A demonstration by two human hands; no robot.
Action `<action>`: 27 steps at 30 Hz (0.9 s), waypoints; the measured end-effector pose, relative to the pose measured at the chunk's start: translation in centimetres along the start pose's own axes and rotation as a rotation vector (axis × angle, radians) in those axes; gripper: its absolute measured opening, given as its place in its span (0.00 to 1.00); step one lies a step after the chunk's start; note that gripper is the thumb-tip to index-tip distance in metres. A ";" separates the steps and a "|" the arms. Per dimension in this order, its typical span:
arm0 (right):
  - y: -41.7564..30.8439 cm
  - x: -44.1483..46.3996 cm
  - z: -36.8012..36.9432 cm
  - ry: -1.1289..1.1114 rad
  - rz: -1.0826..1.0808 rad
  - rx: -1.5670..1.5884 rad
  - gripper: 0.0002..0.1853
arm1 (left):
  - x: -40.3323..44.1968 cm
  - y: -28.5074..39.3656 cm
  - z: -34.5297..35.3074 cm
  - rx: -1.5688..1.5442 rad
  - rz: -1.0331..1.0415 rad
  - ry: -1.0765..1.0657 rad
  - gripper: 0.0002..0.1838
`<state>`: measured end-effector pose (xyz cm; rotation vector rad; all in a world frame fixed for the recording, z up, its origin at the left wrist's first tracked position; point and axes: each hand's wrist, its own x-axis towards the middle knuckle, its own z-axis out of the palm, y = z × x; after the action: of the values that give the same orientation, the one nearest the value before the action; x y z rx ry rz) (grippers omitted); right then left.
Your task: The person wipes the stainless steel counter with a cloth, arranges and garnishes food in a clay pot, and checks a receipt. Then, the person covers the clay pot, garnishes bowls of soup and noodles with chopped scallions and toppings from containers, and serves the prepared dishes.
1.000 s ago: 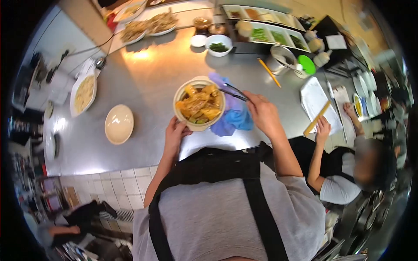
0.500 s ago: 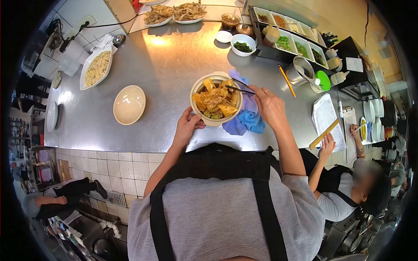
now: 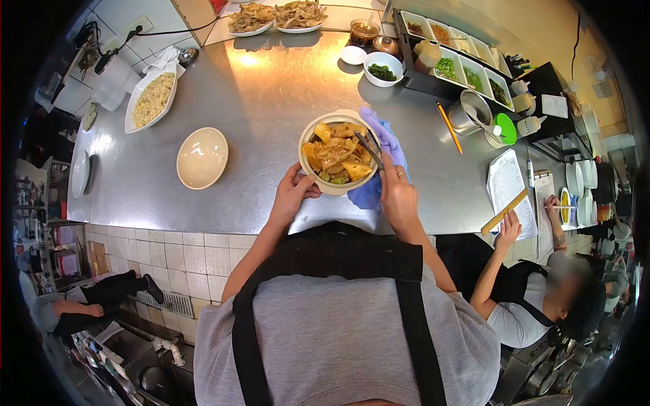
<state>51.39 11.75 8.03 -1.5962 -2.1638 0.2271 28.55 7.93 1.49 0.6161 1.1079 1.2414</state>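
Observation:
A cream clay pot (image 3: 334,190) stands on the steel counter, filled with browned chunks of food (image 3: 336,154) in sauce and some green pieces at its near side. My left hand (image 3: 292,196) grips the pot at its near left edge, fingers curled against the rim. In my right hand (image 3: 399,196) is a pair of dark chopsticks (image 3: 368,149), their tips over the food at the right side of the pot. A blue-purple cloth (image 3: 391,141) lies bunched beside and partly under the pot. To the left sits a bare shallow beige bowl (image 3: 202,159).
An oval dish of fried rice (image 3: 153,99) stands at the left. Behind are plates of fried food (image 3: 300,17), a white bowl of greens (image 3: 382,72) and a condiment rack (image 3: 452,68). At the right, a co-worker's hand (image 3: 509,230) holds a wooden strip (image 3: 504,212) near papers.
My right hand has moved left and nearer my body, and the chopsticks, spread apart before, now lie close together at a steeper angle. My left hand stays on the pot.

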 end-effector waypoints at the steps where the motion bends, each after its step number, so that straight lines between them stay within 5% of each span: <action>1: -0.1 -0.3 -0.5 -0.029 0.012 -0.029 0.19 | 0.0 0.0 0.0 0.001 0.000 0.003 0.31; 8: 0.1 0.7 -5.7 -0.047 -0.014 -0.130 0.19 | -0.2 0.4 0.2 0.018 -0.006 0.003 0.31; 27: 0.5 2.3 -6.2 -0.123 -0.111 -0.056 0.17 | -0.4 0.4 0.2 0.035 0.016 0.011 0.28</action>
<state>53.99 13.29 13.94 -1.5227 -2.3642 0.2374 28.59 7.72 2.03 0.6456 1.1381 1.2427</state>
